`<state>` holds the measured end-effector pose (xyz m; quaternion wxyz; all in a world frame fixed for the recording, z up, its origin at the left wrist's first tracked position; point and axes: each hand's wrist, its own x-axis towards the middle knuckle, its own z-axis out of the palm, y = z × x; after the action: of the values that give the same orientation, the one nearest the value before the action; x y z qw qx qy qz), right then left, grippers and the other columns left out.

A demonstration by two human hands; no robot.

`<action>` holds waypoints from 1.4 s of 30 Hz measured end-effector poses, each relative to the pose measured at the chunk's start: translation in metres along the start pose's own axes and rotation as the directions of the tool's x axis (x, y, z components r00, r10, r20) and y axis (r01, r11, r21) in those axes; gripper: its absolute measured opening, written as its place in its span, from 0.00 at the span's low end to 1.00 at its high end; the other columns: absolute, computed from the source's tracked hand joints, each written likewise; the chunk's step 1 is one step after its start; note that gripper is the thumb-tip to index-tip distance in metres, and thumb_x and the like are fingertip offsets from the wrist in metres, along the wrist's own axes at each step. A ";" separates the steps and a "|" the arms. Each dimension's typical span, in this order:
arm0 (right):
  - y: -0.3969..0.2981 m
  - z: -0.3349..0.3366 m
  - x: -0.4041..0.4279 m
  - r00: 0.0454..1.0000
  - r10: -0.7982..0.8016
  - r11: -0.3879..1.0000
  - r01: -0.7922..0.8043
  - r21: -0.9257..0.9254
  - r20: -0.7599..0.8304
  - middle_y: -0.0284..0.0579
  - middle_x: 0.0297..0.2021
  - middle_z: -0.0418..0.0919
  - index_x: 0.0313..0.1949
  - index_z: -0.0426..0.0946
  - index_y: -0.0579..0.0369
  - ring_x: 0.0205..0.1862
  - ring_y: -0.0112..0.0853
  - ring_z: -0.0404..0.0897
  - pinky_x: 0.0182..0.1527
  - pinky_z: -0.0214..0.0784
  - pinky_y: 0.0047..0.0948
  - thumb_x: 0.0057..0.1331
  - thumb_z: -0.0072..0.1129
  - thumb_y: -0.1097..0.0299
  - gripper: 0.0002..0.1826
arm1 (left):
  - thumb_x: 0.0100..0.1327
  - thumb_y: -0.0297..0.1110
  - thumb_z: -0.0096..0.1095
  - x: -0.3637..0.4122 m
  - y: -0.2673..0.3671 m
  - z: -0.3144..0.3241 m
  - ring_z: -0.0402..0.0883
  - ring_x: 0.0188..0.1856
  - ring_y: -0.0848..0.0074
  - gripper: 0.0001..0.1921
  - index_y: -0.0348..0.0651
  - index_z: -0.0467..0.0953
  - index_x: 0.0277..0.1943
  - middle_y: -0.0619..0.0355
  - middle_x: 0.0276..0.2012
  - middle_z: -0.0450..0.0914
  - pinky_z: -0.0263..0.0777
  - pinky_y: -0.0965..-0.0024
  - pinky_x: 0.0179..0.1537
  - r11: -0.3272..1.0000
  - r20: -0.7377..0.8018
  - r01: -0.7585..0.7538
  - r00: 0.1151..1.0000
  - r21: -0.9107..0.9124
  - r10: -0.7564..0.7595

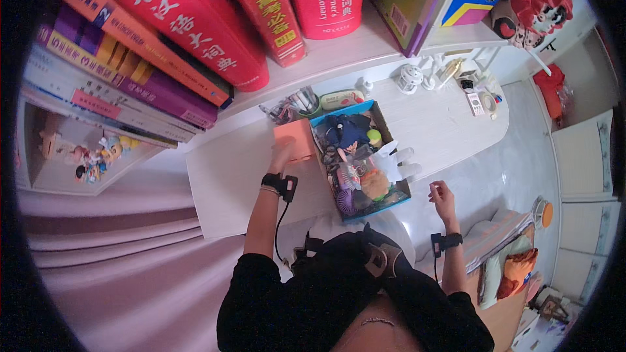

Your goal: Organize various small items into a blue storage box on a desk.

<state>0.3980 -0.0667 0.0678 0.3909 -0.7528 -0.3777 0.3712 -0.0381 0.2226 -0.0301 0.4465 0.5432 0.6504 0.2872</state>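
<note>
My left hand (281, 153) grips the left side of a salmon-coloured box (299, 138) on the white desk; its fingers are blurred. Against that box stands a blue-rimmed open carton (320, 166) full of mixed items. Inside it lie a dark blue cloth item (348, 129), a yellow-green ball (374, 137), a tan fluffy item (375, 184) and a purple round ribbed item (346, 201). A white glove (389, 161) hangs over the carton's right side. Off to the right of the carton, my right hand (442, 199) is in the air, fingers loosely bent and holding nothing.
A shelf of thick books (323, 5) overhangs the desk's back. Below it stand a pen holder (307, 101), a pencil case (342, 99) and a white lantern (410, 78). A tape roll (487, 101) lies at the right end. Pink curtains (146, 264) hang at left.
</note>
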 end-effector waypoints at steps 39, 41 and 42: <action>0.000 0.031 -0.008 0.966 0.046 0.988 -0.082 0.132 0.253 0.40 0.27 0.76 0.46 0.72 0.58 0.29 0.24 0.76 0.35 0.69 0.21 0.65 0.49 0.63 0.14 | 0.47 0.49 0.70 -0.037 -0.028 -0.044 0.76 0.34 0.70 0.36 0.29 0.61 0.48 0.48 0.38 0.73 0.72 0.73 0.34 0.947 -0.220 0.135 0.954 -0.293 -0.204; 0.007 0.026 -0.011 0.979 0.063 0.966 -0.109 0.234 0.192 0.39 0.27 0.76 0.46 0.72 0.57 0.30 0.23 0.75 0.35 0.69 0.21 0.66 0.47 0.63 0.14 | 0.47 0.49 0.70 -0.075 0.056 -0.048 0.76 0.34 0.71 0.36 0.30 0.60 0.48 0.50 0.37 0.73 0.71 0.74 0.33 0.902 -0.217 0.196 0.931 -0.384 -0.294; 0.004 0.026 -0.010 0.977 0.060 0.966 -0.109 0.235 0.206 0.39 0.27 0.76 0.46 0.72 0.57 0.30 0.23 0.75 0.35 0.69 0.21 0.66 0.47 0.63 0.14 | 0.46 0.50 0.71 -0.096 0.089 -0.055 0.75 0.35 0.73 0.37 0.30 0.60 0.49 0.52 0.36 0.74 0.70 0.75 0.33 0.844 -0.248 0.233 0.888 -0.482 -0.387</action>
<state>0.3727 -0.0696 0.0559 0.4254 -0.6739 -0.3331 0.5040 -0.0461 0.1581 0.0965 0.4810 0.2572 0.7150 0.4374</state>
